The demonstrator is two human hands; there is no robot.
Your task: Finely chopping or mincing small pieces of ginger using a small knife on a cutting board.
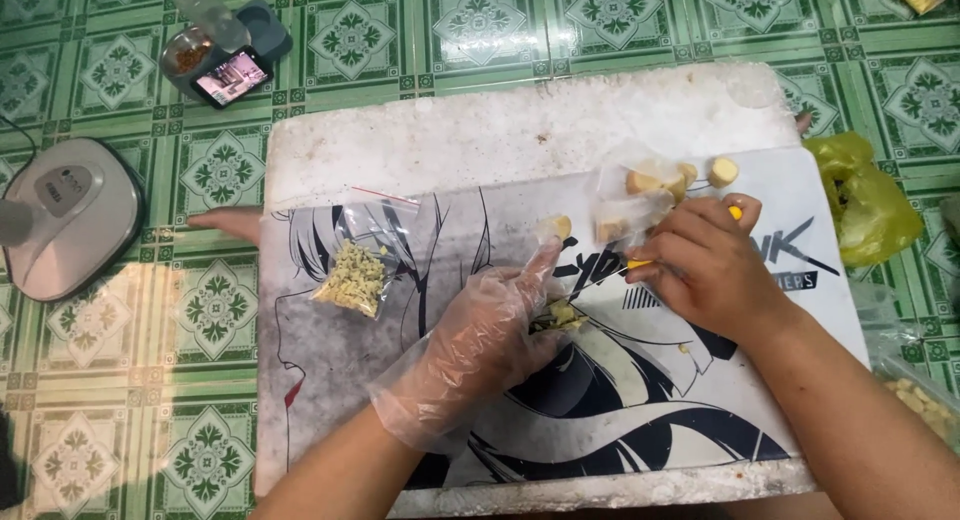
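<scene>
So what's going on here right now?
A person works over a printed mat on a white board. The left hand, in a clear plastic glove, holds small yellowish pieces. The bare right hand grips a yellow-handled tool. Pale chunks lie above, and a small clear bag of chopped bits sits to the left.

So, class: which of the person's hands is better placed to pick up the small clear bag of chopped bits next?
Left. The gloved left hand lies nearer the bag of chopped bits, with bare mat between them. The right hand is farther off and grips a yellow-handled tool.
</scene>
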